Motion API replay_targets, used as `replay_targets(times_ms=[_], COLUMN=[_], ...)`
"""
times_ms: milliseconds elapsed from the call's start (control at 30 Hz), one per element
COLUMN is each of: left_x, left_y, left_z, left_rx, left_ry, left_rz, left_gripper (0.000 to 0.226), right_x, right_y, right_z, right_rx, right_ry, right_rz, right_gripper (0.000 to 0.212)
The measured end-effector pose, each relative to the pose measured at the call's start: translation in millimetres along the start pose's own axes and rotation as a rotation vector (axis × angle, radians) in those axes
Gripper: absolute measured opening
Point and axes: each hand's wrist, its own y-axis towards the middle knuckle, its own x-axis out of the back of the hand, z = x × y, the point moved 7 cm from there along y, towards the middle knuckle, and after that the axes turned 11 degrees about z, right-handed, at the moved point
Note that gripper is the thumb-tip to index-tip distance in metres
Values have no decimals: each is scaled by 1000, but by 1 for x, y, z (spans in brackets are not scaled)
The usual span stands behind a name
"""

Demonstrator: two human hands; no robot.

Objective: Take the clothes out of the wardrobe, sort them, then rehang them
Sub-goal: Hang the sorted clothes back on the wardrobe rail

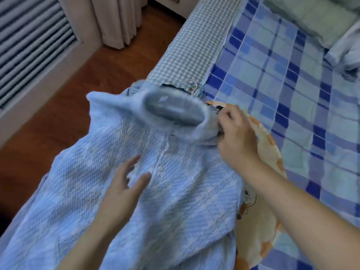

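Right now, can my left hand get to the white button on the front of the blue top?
Probably yes. The left hand is open just beside the white button on the blue top, and nothing lies between them. The right hand grips the collar.

1. Your bed (196, 45) wears a blue plaid sheet (292, 90).
2. On it lies the light blue knit top (87, 191), over an orange-patterned garment (266, 152).
3. Hanger hooks (194, 87) rest beside the collar.
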Motion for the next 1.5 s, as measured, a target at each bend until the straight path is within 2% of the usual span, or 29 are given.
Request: replay_targets(times_ms=[33,67,133,200,233,267,333,367,400,467,500,534,600,667,734,800,867,934,1000,1034,1067,1101,1134,1201,1334,1367,1401,1434,1501], left_x=[-7,-15,-28,-30,-28,-26,-25,-27,-29,-29,-30,-28,-27,-19,2,21,25,18,15,12,11,8,8,11,19,21,21,21,20], left_y=[-10,-16,-28,-32,-32,-32,-27,-25,-23,-21,-22,-22,-26,-32,-40,-45,-47,-43,-41,-41,-40,-42,-44,-47,-37,-32,-26,-22,-16], left_z=[-22,-35,-34,2,27,53,90,101,107,110,110,110,107,100,74,44,13,-11,-26,-35,-34,-36,-32,-14,47,59,71,82,96], left_rx=[-87,-154,-172,-48,48,133,243,276,298,306,302,290,265,206,43,-119,-217,-255,-237,-229,-223,-224,-238,-231,22,65,91,97,133], left_ry=[-212,-398,-729,-978,-1093,-1177,-1190,-1138,-1079,-1009,-1004,-1005,-1026,-1014,-959,-885,-846,-868,-704,-589,-599,-717,-835,-902,-1120,-1152,-1165,-1168,-1178], left_rz=[10,-2,-106,-338,-447,-528,-570,-555,-551,-563,-570,-573,-567,-607,-673,-715,-639,-500,-400,-346,-318,-311,-339,-445,-630,-635,-636,-630,-604], left_gripper=[69,74,64,28,23,27,31,33,35,34,34,33,30,19,22,32,36,37,22,30,46,51,50,39,38,37,35,35,36], right_x=[-12,-34,-77,-92,-95,-94,-90,-83,-71,-50,-46,-49,-69,-87,-88,-67,-32,-11,-22,-29,-39,-46,-52,-61,-74,-68,-57,-47,-44], right_y=[-20,-40,-86,-111,-114,-112,-101,-88,-66,-19,-2,12,24,24,32,37,29,2,-38,-62,-87,-108,-122,-128,-108,-96,-77,-52,-5], right_z=[19,36,54,57,57,58,55,49,35,-15,-43,-69,-108,-123,-122,-110,-82,-45,-3,18,38,52,60,62,59,55,46,25,-43], right_rx=[81,129,137,80,54,35,-38,-105,-190,-330,-401,-485,-632,-688,-665,-611,-433,-261,-89,6,102,175,224,244,217,133,24,-99,-342], right_ry=[-23,-28,9,81,98,114,244,343,393,257,166,96,61,49,34,47,40,129,159,137,117,113,136,178,214,315,430,496,388], right_rz=[106,287,627,762,827,898,984,923,769,441,375,387,521,616,534,362,156,67,234,364,480,548,576,611,923,932,844,663,331], right_gripper=[33,40,60,75,77,75,61,51,43,42,45,47,49,48,43,40,34,27,29,32,37,42,47,47,29,26,22,20,26])
